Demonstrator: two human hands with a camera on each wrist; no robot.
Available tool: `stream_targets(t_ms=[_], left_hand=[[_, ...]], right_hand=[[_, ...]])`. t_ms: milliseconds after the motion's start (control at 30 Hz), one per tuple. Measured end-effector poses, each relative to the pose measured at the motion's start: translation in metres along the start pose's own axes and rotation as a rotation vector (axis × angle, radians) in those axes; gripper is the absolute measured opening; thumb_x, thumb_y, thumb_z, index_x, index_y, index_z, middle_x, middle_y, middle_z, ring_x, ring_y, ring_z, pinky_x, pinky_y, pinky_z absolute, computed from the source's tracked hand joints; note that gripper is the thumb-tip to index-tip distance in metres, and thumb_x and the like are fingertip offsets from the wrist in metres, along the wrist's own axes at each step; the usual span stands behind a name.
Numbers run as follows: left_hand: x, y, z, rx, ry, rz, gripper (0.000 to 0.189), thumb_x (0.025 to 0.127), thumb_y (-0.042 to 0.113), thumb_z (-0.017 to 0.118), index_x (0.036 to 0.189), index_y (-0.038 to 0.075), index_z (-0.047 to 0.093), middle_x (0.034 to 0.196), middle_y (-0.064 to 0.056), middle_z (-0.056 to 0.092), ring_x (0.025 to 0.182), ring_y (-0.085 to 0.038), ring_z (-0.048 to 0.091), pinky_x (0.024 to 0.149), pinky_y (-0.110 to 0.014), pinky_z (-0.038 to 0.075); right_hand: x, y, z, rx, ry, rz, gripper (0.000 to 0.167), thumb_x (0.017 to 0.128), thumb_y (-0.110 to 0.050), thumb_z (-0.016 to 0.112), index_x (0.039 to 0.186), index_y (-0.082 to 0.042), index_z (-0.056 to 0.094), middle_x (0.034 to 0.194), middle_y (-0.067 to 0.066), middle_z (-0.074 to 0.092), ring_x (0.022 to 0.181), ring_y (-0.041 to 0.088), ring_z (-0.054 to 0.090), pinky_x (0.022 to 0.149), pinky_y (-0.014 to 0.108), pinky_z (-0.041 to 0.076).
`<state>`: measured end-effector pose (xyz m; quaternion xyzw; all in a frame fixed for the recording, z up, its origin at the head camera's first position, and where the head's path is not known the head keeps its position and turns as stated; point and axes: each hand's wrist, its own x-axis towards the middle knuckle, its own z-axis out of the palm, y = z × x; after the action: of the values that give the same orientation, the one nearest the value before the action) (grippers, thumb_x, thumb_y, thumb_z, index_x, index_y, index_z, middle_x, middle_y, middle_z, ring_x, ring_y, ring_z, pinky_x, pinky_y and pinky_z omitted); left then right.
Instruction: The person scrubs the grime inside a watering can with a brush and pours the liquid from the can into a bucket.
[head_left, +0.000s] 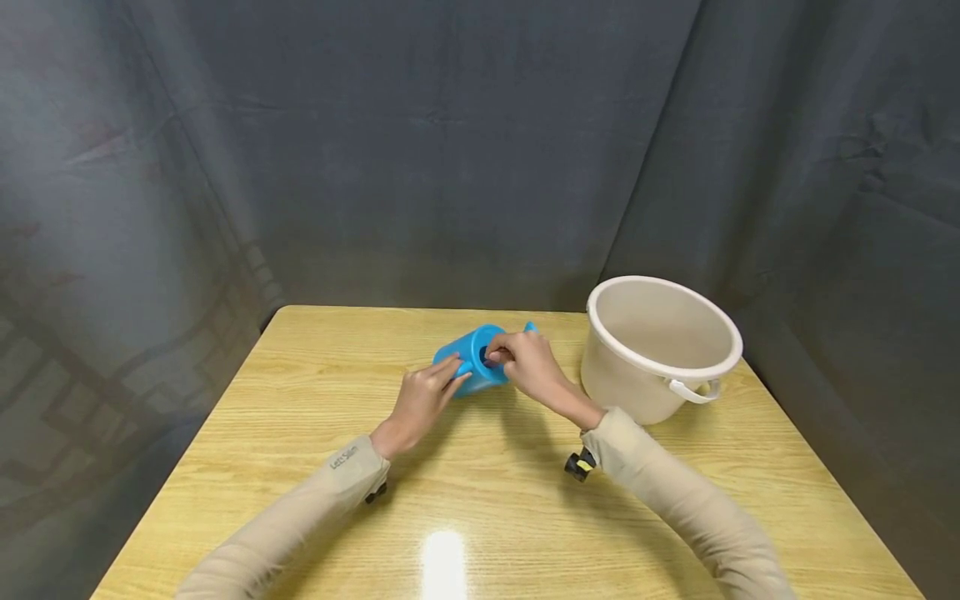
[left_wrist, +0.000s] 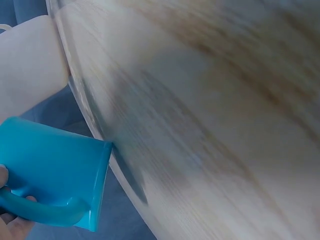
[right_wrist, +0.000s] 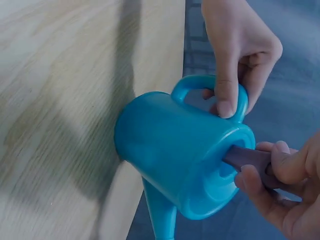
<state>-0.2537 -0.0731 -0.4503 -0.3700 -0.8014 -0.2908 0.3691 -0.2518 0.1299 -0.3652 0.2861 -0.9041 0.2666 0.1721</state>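
Note:
A blue watering can point(head_left: 459, 344) is tilted over the table, its top opening turned toward my right hand. My left hand point(head_left: 420, 402) grips the can's loop handle point(right_wrist: 192, 84), the thumb pressed over it, as seen in the right wrist view. In my right hand point(head_left: 534, 365) is the dark purplish-brown handle point(right_wrist: 250, 159) of a tool, pinched between thumb and fingers. Its far end goes into the can's opening and is hidden inside, so I cannot tell what tool it is. The spout point(right_wrist: 162, 215) points away from the left hand.
A beige bucket point(head_left: 626, 387) with a white carrying handle point(head_left: 693, 392) stands at the right of the wooden table point(head_left: 322, 367), close beyond my right forearm. Dark grey curtains point(head_left: 420, 167) hang behind the table and along its sides.

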Motion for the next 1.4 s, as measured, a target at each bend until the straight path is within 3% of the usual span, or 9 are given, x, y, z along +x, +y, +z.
stream_targets(t_ms=[167, 400, 567, 733, 1033, 1200, 1400], left_hand=[[0.0, -0.001, 0.0, -0.009, -0.005, -0.009, 0.026, 0.086, 0.005, 0.077, 0.109, -0.005, 0.072, 0.107, -0.025, 0.07, 0.09, -0.036, 0.071, 0.075, -0.041, 0.058], [0.0, 0.0, 0.001, 0.001, -0.001, -0.02, 0.025, 0.085, 0.005, 0.078, 0.108, -0.004, 0.072, 0.107, -0.024, 0.07, 0.091, -0.036, 0.071, 0.075, -0.041, 0.058], [0.001, 0.0, 0.001, 0.006, -0.003, -0.011, 0.024, 0.085, 0.005, 0.078, 0.107, -0.003, 0.072, 0.106, -0.023, 0.071, 0.09, -0.034, 0.071, 0.073, -0.04, 0.059], [0.0, -0.001, 0.002, -0.004, 0.003, -0.005, 0.025, 0.085, 0.005, 0.077, 0.108, -0.004, 0.072, 0.106, -0.023, 0.071, 0.089, -0.033, 0.072, 0.072, -0.04, 0.059], [0.0, 0.0, 0.001, -0.012, -0.007, -0.002, 0.023, 0.086, 0.005, 0.077, 0.107, -0.003, 0.071, 0.106, -0.022, 0.071, 0.088, -0.033, 0.072, 0.07, -0.039, 0.059], [0.0, 0.0, 0.001, -0.01, -0.013, -0.012, 0.024, 0.086, 0.005, 0.076, 0.108, -0.004, 0.071, 0.107, -0.023, 0.07, 0.089, -0.033, 0.072, 0.072, -0.039, 0.059], [0.0, -0.002, 0.001, -0.018, -0.012, -0.021, 0.025, 0.086, 0.005, 0.076, 0.109, -0.003, 0.071, 0.108, -0.023, 0.07, 0.092, -0.034, 0.071, 0.075, -0.04, 0.058]], right_hand=[[0.001, 0.001, -0.011, 0.008, -0.016, 0.011, 0.014, 0.092, 0.001, 0.067, 0.086, -0.006, 0.077, 0.082, 0.003, 0.074, 0.072, 0.016, 0.068, 0.068, 0.037, 0.056], [0.008, 0.0, -0.03, 0.077, 0.039, 0.085, 0.014, 0.097, -0.01, 0.064, 0.093, -0.002, 0.076, 0.081, 0.006, 0.072, 0.059, 0.014, 0.056, 0.055, 0.032, 0.045], [0.007, 0.001, -0.029, 0.058, 0.026, 0.098, 0.014, 0.097, -0.01, 0.064, 0.091, -0.004, 0.076, 0.082, 0.005, 0.072, 0.06, 0.012, 0.056, 0.057, 0.032, 0.045], [0.004, 0.001, -0.018, 0.034, 0.002, 0.046, 0.012, 0.094, -0.007, 0.068, 0.086, -0.005, 0.077, 0.081, 0.005, 0.074, 0.063, 0.014, 0.063, 0.058, 0.033, 0.05], [0.001, 0.002, -0.004, -0.004, -0.031, -0.016, 0.015, 0.089, 0.006, 0.067, 0.085, -0.005, 0.077, 0.081, 0.004, 0.073, 0.072, 0.017, 0.068, 0.075, 0.041, 0.056], [0.003, 0.001, -0.015, 0.032, -0.029, 0.023, 0.013, 0.092, 0.001, 0.067, 0.086, -0.004, 0.077, 0.082, 0.005, 0.074, 0.07, 0.016, 0.067, 0.065, 0.035, 0.054], [0.008, 0.0, -0.033, 0.035, -0.005, 0.038, 0.015, 0.091, 0.001, 0.068, 0.082, -0.007, 0.076, 0.08, 0.002, 0.073, 0.061, 0.013, 0.055, 0.056, 0.031, 0.042]])
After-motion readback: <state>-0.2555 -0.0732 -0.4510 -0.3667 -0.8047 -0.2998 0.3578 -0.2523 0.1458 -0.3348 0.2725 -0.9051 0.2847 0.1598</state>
